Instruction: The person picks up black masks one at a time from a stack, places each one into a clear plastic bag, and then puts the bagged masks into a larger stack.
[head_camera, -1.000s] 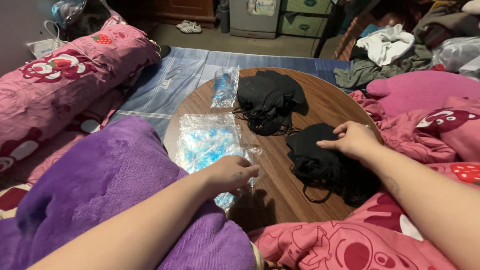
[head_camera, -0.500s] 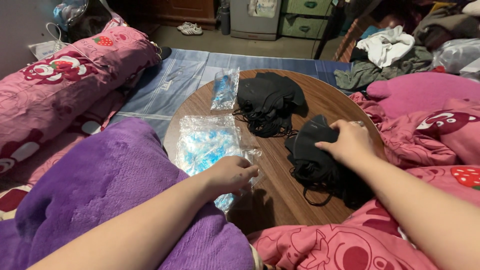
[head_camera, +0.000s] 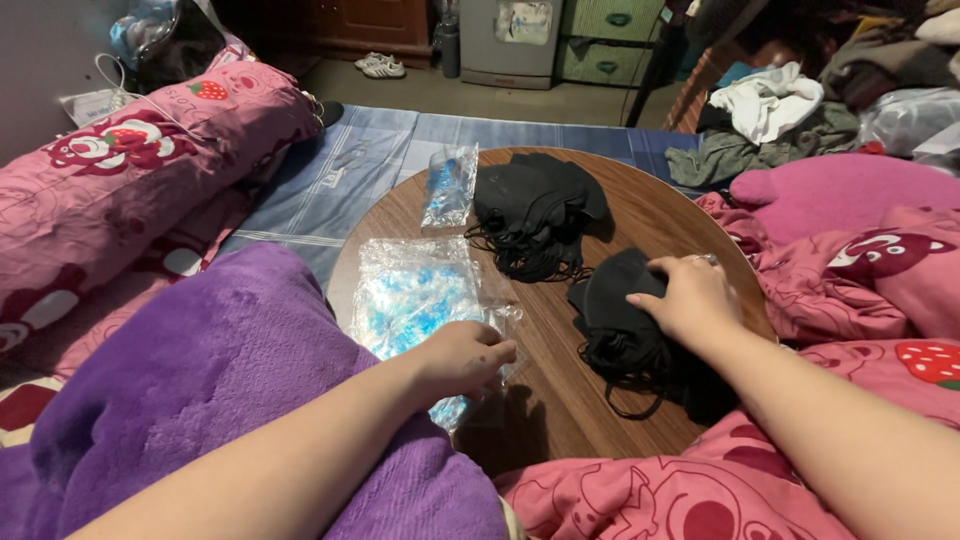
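Both hands are down on the round wooden worktop (head_camera: 600, 400), and we only have the head view to go on. Left hand (head_camera: 460, 355) sits at the near edge of a heap of clear plastic packets with blue print (head_camera: 415, 295), fingers curled onto the film, pinching a packet by the look of it, though the thumb side is hidden. Right hand (head_camera: 690, 300) is spread flat on the near pile of black face masks (head_camera: 625, 330), fingers bent over the top mask, pressing or lifting its edge; I can't tell whether it truly has a grip. A second pile of black masks (head_camera: 535, 215) lies farther back, ear loops trailing, with one small clear packet (head_camera: 448, 185) just beside it.

My read: this is the pick-up stage of a bagging job, one mask and one packet being taken at once. The next move would call for peeling a single mask clear of its tangled loops, and for opening the packet's mouth, which is slippery work.

Around the worktop: a purple blanket (head_camera: 190, 370) under the left arm, pink strawberry-print bedding (head_camera: 130, 190) on both sides, a blue mat (head_camera: 350, 170) beyond.
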